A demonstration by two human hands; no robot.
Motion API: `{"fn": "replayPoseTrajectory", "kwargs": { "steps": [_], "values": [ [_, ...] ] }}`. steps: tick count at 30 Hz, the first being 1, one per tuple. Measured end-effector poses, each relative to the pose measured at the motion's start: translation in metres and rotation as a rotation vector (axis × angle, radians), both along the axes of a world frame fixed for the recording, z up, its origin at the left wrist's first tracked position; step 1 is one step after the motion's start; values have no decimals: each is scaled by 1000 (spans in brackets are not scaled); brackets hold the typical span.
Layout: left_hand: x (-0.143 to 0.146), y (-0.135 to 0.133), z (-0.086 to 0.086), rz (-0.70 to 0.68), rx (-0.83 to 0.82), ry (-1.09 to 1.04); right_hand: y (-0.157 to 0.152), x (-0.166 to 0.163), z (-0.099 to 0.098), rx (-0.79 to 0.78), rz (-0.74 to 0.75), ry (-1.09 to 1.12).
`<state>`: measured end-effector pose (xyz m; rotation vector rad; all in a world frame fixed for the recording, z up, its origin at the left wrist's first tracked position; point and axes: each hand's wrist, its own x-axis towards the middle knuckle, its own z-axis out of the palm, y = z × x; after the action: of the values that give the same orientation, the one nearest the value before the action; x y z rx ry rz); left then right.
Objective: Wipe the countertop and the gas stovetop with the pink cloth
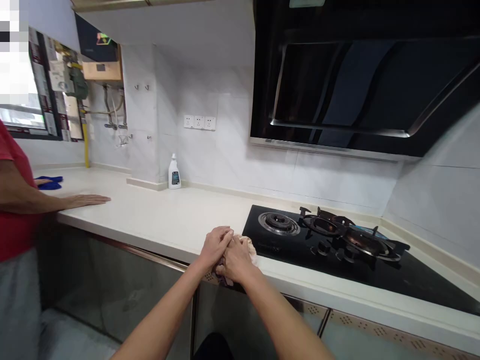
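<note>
A pale, pinkish cloth (252, 250) is bunched at the front edge of the counter, just left of the stove. My right hand (237, 257) grips it with curled fingers, and a darker purplish part hangs below over the edge. My left hand (214, 246) is closed against the same bundle, its fingertips meeting the right hand's fingers. Most of the cloth is hidden under both hands. Beside them lies the black glass gas stove (292, 265), with one burner (279, 223) bare of its pan support.
Two pan supports (360, 240) are gathered on the stove's right side. A white spray bottle (174, 172) stands by the wall. At the left, another person's hand (86, 200) rests flat on the counter, near a blue cloth (50, 182). A black range hood (337, 90) overhangs the stove.
</note>
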<state>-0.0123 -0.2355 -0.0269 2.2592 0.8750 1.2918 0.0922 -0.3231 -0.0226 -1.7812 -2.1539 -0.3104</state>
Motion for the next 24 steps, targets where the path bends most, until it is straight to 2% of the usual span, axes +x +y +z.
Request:
{"fn": "replayPoseTrajectory", "kwargs": {
  "steps": [5,9,16,24],
  "values": [
    [13,-18,5,23,35,211,-4,9,5,17,6,1],
    [15,-26,10,66,11,325,-10,7,0,52,11,15],
    [19,-17,9,138,-66,364,-10,7,-19,86,-44,7],
    [20,-22,2,192,-6,359,-11,11,-29,143,-1,47]
  ]
}}
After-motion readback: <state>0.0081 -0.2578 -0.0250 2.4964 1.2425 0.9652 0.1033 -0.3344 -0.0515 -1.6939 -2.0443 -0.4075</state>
